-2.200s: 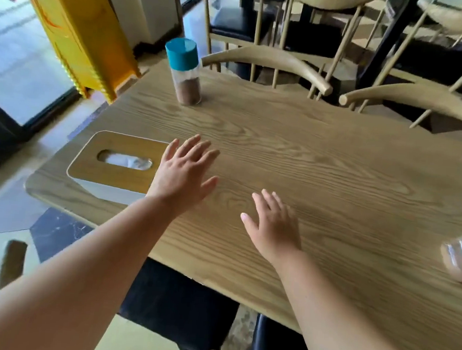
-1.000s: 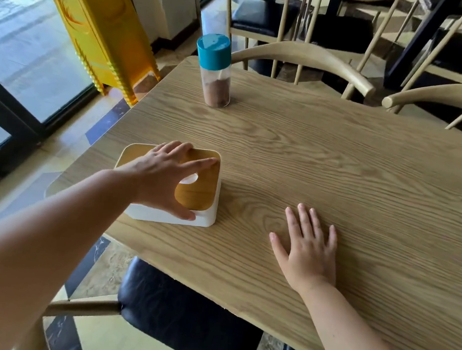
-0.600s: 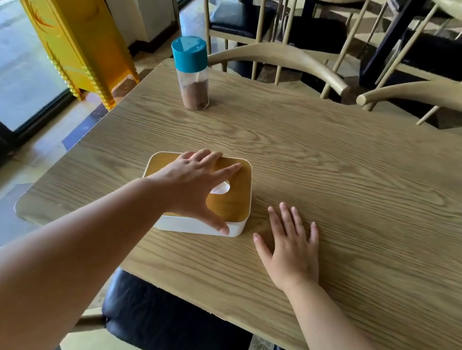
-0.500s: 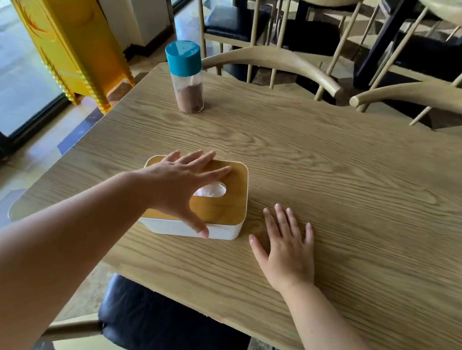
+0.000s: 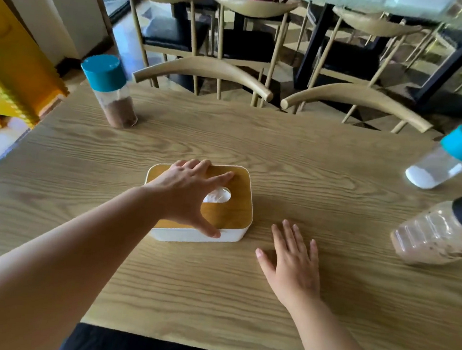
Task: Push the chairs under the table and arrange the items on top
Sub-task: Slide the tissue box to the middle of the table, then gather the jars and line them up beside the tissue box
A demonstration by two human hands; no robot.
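- The left hand (image 5: 186, 190) grips the tissue box (image 5: 220, 215) at the middle of the frame, fingers over its wooden lid, thumb on the white near side.
- The right hand (image 5: 292, 264) lies flat and empty on the surface (image 5: 295, 158), just right of the box.
- A teal-capped jar (image 5: 111, 91) stands upper left.
- 2 chairs (image 5: 205, 69) sit tucked in along the far edge.

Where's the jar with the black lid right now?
In the head view, the black-lidded jar stands at the table's right edge, just nearer the person than the teal-capped shaker of white powder.
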